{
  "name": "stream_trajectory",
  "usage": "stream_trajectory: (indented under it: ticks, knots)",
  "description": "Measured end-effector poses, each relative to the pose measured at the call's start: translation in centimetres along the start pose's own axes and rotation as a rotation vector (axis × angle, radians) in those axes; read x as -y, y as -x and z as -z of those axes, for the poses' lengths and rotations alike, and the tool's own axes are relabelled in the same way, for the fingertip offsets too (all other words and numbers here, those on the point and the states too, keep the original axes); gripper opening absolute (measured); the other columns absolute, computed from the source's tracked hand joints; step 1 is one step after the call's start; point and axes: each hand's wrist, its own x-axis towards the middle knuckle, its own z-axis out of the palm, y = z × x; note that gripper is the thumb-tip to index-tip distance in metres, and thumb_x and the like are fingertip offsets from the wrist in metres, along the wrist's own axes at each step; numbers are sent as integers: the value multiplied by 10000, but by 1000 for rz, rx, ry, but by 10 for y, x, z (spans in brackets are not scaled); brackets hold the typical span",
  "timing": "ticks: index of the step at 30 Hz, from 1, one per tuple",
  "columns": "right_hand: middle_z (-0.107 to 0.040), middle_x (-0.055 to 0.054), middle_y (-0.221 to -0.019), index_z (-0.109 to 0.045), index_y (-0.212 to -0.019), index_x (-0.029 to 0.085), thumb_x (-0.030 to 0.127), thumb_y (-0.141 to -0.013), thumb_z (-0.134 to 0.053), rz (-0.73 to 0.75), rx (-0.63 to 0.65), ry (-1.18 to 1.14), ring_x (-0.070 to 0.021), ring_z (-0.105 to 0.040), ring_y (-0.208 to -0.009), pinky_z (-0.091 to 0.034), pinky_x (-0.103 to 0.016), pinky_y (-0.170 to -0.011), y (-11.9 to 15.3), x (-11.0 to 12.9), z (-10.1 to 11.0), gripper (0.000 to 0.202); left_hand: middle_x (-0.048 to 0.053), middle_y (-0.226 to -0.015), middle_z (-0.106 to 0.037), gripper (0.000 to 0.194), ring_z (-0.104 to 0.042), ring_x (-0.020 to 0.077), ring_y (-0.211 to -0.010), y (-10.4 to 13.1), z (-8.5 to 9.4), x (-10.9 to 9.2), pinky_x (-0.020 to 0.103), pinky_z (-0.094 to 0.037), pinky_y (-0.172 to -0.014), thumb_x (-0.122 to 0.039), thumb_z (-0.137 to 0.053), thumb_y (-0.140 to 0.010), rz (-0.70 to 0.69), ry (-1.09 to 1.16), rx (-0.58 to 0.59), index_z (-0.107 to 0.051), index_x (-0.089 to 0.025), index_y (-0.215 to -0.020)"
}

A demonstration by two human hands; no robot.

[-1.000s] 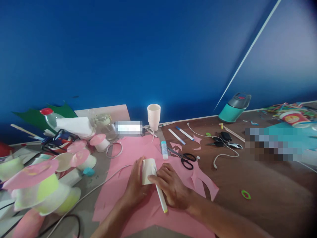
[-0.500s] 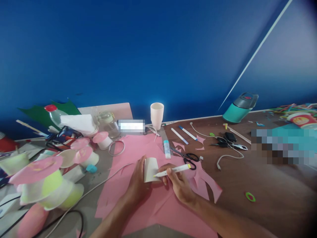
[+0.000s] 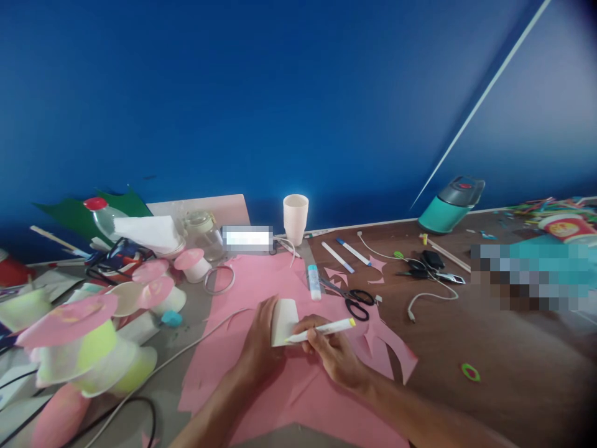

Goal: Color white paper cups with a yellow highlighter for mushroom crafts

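Note:
My left hand [image 3: 261, 336] is closed round a small white paper cup [image 3: 283, 322], which lies tipped over low above the pink paper [image 3: 256, 274]. In my right hand [image 3: 333, 354] is a white marker pen [image 3: 333, 327] with a yellow end, gripped like a pencil. Its tip touches the lower part of the cup's side, and some right fingers rest by the cup's right edge. Beyond my hands lie a glue stick [image 3: 314, 284] and black-handled scissors [image 3: 358, 303]. The cup's far side is hidden.
Pink-topped paper cups [image 3: 191, 264] crowd the left side, with a glass jar [image 3: 204, 233] behind. A tall white cup [image 3: 295, 219] stands by the wall. Two markers [image 3: 337, 256], a white cable [image 3: 433, 294] and a teal flask [image 3: 451, 205] are on the right.
My right hand and the marker have shifted a little left, bringing the pen tip lower and further left on the cup. My left hand keeps its hold.

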Motion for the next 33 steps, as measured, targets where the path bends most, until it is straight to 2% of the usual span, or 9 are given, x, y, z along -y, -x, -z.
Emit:
stream_trajectory:
  ticks: [4,11,19,22,28,33]
  knots:
    - [-446,29,-580,-646,-830,180,536,-859,-508,6,6,34,-87,-381,-510,-315,-221,-461,-1,0,-2,383,169,-1171,-495,724,-517,308,-1075,0,-1,1,491,-472,-880,-85,-548,-644,7,8,14,-291,-138,-1319]
    - [-474,29,-581,-620,-884,170,545,-855,-509,-48,-221,-105,-85,-384,-495,-300,-212,-439,-4,-14,-2,392,168,-1190,-491,639,-514,297,-1086,-1,0,1,511,-444,-913,-92,-501,-684,26,15,5,-322,-150,-1294]
    - [-467,30,-548,-631,-803,172,562,-826,-537,-94,-95,-64,-91,-391,-483,-315,-218,-444,1,-4,-3,402,180,-1163,-503,655,-523,305,-1062,-2,2,-3,493,-465,-883,-89,-524,-664,42,28,25,-332,-118,-1289]
    - [-462,34,-547,-628,-797,171,558,-820,-549,-88,-117,-61,-85,-385,-474,-312,-212,-437,0,-7,-4,395,172,-1168,-505,628,-523,300,-1067,-2,1,-3,493,-455,-900,-100,-523,-683,51,26,7,-348,-132,-1285]
    - [-463,41,-535,-627,-793,173,540,-827,-549,-123,-279,-166,-71,-359,-453,-257,-192,-408,-6,-18,1,376,182,-1208,-485,636,-511,305,-1104,-1,3,-1,505,-440,-926,-112,-520,-700,28,29,34,-315,-136,-1302]
    - [-449,38,-508,-631,-744,166,566,-789,-583,-141,-185,-165,-82,-377,-471,-268,-201,-426,-4,-8,-1,406,172,-1173,-508,594,-530,299,-1075,-3,3,-3,490,-463,-901,-126,-537,-717,59,20,33,-342,-140,-1279]
